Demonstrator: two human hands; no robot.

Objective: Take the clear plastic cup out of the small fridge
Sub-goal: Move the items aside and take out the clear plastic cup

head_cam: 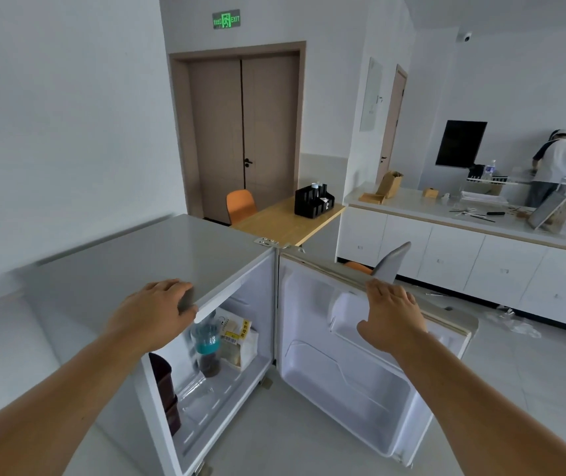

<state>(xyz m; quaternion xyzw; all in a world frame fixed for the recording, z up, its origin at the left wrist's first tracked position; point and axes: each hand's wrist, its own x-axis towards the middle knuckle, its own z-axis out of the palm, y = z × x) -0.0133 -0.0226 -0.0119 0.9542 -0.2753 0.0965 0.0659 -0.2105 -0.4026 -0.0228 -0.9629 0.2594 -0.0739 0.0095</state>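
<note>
The small white fridge stands open below me. Its door is swung out to the right. My left hand rests on the front edge of the fridge top, fingers curled over it. My right hand grips the top edge of the open door. Inside, a clear plastic cup lies on the wire shelf, faint and see-through. Behind it stands a bottle with a blue band and dark liquid.
A white and yellow food bag leans at the fridge's back right. A dark brown container sits at the inner left. Behind are a wooden table, an orange chair, white counter cabinets and a person.
</note>
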